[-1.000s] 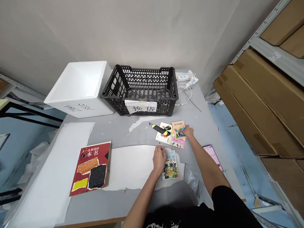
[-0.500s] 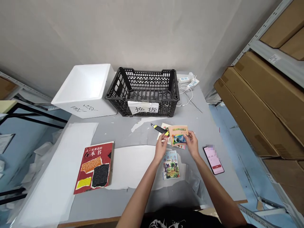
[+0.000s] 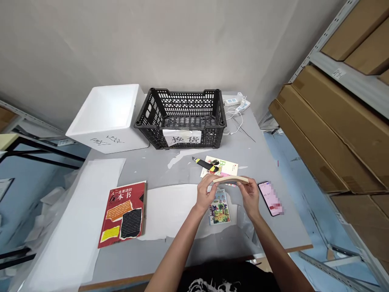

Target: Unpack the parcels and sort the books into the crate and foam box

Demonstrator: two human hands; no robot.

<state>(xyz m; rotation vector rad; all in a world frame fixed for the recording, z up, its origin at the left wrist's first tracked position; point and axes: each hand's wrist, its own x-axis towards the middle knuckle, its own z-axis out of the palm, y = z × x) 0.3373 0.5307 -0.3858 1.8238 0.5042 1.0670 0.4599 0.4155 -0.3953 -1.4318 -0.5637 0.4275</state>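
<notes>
A thin cream-edged paperback book (image 3: 230,180) was pinched edge-on by the fingertips of the left hand (image 3: 206,195) and right hand (image 3: 249,197); a white paper label (image 3: 181,138) reading "换货" was fixed on a black plastic crate (image 3: 182,101).

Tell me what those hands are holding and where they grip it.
The left hand and right hand hold a small book, seen edge-on, each gripping one of its opposite ends.

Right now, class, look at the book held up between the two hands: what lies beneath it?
Beneath the book, held by the left hand and right hand, lie a pale printed booklet and a colourful picture book. Their edges nearest it are hidden.
</notes>
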